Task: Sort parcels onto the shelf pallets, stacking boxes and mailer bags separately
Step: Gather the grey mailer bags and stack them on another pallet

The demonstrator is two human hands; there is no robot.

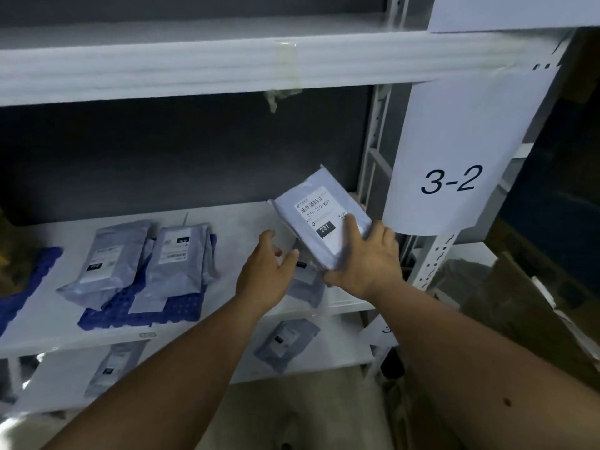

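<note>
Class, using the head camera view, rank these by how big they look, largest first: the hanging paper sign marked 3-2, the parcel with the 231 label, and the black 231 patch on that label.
1. paper sign marked 3-2
2. parcel with the 231 label, gripped by the right hand
3. black 231 patch

Apparent sizes only; distance from the camera may skew them.

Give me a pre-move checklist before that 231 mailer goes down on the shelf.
1. Grip: right hand holds the mailer bag by its lower corner, thumb on the label: ok.
2. Left hand free to steady it, fingers loosely curled, holding nothing: ok.
3. Label facing up and readable: ok.
4. Right bay: sign reads 3-2; match to 231 cannot tell.
5. Landing spot: another mailer lies under the hands; bags with bags: ok.
6. Blue pallet beneath that spot: cannot tell.
</note>
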